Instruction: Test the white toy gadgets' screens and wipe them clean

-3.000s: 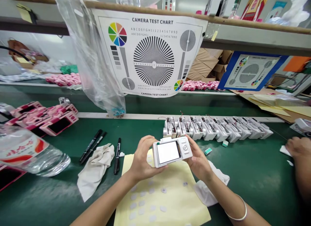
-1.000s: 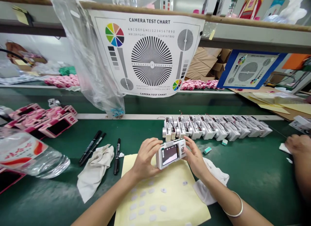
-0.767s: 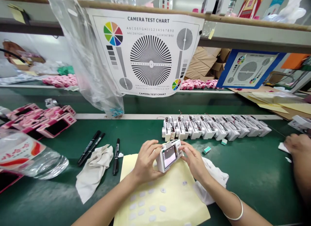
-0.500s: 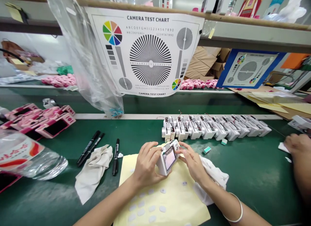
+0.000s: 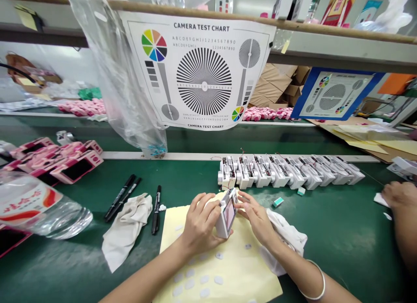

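Observation:
A small white digital camera [image 5: 220,224] is held up over a yellow paper sheet [image 5: 247,277], its lit screen turned toward the right. My left hand [image 5: 199,224] grips it by the left side, fingers over the top and thumb below. My right hand [image 5: 259,220] has its fingers closed about the camera's right edge, by the buttons; some fingertips are hidden behind it. Small pale oval stickers [image 5: 204,279] dot the sheet. A white cloth [image 5: 288,233] lies under my right forearm.
Several opened white camera bodies [image 5: 275,170] stand in a row behind. Pink cameras [image 5: 76,166], a water bottle [image 5: 42,207], black markers [image 5: 156,211] and a cloth [image 5: 127,233] lie left. A test chart [image 5: 204,77] hangs ahead. Another person's hand [image 5: 399,194] rests at right.
The camera has turned, so its screen shows more edge-on, and it has shifted slightly right with my left hand. My right hand stays at its right edge.

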`<action>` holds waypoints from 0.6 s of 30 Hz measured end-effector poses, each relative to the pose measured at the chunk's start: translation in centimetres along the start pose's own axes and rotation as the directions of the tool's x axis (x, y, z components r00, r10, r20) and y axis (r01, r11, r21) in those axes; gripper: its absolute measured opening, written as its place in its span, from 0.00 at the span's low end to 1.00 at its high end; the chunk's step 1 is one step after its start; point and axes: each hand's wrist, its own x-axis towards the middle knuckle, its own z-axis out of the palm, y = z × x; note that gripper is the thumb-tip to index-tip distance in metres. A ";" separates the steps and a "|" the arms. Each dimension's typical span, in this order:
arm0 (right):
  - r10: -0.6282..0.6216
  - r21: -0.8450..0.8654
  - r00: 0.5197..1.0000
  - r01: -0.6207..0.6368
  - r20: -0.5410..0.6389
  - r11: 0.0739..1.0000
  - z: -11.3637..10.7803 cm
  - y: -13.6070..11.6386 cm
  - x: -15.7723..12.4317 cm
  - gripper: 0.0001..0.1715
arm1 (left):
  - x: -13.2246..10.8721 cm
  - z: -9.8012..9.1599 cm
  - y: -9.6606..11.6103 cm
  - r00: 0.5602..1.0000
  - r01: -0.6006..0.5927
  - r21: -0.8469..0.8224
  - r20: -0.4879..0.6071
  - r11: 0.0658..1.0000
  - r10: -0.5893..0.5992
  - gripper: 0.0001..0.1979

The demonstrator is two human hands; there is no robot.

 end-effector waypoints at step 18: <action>-0.062 -0.062 0.998 0.064 0.021 0.996 -0.2 0.1 0.1 0.25 | 0.1 -0.2 -0.2 0.999 -0.026 0.023 -0.021 0.999 0.026 0.16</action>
